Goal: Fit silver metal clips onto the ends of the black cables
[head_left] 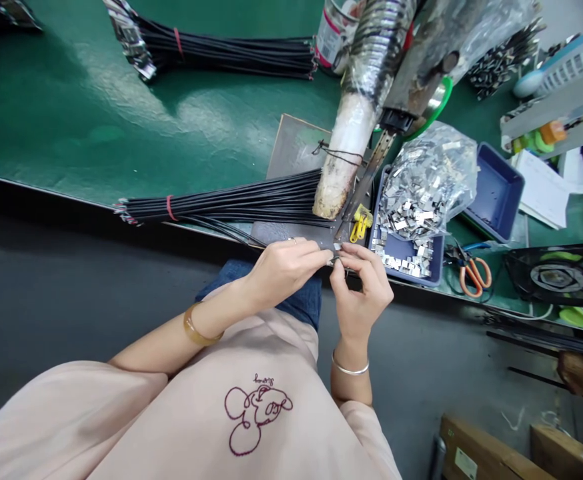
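Both hands meet at the front edge of the bench, below a white-wrapped duct end (339,167). My left hand (289,267) is closed in a pinch. Black cables run behind it from the bundle, and it appears to hold one by its end. Thumb and fingertips of my right hand (364,280) close on a small silvery metal piece (337,247) right at the left fingertips. How cable and metal piece join is hidden by the fingers. Just behind the hands lies the bundle of black cables (251,197), tied with a red band.
Right of the hands, a blue tray (436,267) holds small metal pieces and a plastic bag (431,167) full of them. Beside it are orange-handled pliers (474,275) and a fan (559,275). A yellow clip (360,223) lies nearby. Another cable bundle (231,53) rests farther back.
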`<action>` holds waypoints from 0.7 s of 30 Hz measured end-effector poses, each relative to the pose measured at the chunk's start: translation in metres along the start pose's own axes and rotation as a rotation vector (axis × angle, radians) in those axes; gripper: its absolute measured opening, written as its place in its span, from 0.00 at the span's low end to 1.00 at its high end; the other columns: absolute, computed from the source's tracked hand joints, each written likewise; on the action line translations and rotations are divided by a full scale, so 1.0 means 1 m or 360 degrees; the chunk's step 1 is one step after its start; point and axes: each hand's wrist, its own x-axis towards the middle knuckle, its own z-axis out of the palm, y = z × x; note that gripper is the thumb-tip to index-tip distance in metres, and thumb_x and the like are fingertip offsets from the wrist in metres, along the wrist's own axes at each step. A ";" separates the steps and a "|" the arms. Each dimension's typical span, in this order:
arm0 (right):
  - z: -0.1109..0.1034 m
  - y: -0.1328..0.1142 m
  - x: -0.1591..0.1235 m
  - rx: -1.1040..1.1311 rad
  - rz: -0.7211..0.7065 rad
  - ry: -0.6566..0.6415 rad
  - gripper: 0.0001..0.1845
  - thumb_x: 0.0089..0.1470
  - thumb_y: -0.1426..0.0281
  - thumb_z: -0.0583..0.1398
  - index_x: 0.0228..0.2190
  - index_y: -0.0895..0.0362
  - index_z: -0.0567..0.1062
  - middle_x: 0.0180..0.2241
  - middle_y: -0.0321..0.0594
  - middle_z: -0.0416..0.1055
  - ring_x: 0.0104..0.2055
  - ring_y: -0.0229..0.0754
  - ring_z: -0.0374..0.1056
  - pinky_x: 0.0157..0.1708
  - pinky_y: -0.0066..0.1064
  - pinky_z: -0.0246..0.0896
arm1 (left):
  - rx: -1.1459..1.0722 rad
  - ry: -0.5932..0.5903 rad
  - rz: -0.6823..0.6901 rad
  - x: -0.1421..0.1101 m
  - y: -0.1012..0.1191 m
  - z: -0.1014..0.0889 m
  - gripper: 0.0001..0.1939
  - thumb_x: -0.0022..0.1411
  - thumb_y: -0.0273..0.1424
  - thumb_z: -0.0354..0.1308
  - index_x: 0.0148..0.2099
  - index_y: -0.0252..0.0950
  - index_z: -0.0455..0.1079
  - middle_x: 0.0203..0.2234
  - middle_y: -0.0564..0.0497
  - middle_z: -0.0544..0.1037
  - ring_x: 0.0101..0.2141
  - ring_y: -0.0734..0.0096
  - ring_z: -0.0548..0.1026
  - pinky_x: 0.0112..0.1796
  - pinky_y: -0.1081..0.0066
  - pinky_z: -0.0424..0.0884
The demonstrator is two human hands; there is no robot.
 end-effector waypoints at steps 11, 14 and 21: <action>0.002 -0.001 -0.012 0.0114 -0.0015 0.0246 0.09 0.63 0.75 0.58 0.42 0.53 0.77 0.43 0.40 0.80 0.44 0.43 0.79 0.45 0.42 0.78 | -0.1598 -0.0264 -0.1016 0.018 -0.002 -0.024 0.08 0.62 0.30 0.59 0.35 0.30 0.74 0.16 0.55 0.71 0.19 0.80 0.65 0.23 0.78 0.61; 0.002 -0.005 -0.013 0.0150 -0.0253 0.0283 0.11 0.63 0.76 0.57 0.44 0.53 0.75 0.44 0.41 0.81 0.46 0.43 0.79 0.42 0.38 0.79 | -0.1639 -0.0219 -0.1073 0.021 0.000 -0.022 0.08 0.58 0.30 0.61 0.33 0.29 0.75 0.14 0.59 0.62 0.17 0.83 0.57 0.21 0.79 0.53; 0.008 0.001 -0.009 0.0236 -0.0045 0.0319 0.06 0.58 0.77 0.62 0.37 0.55 0.74 0.41 0.40 0.81 0.42 0.41 0.80 0.40 0.36 0.81 | -0.1587 -0.0130 -0.1100 0.024 0.005 -0.016 0.06 0.55 0.27 0.58 0.27 0.30 0.70 0.15 0.61 0.55 0.19 0.84 0.50 0.21 0.78 0.45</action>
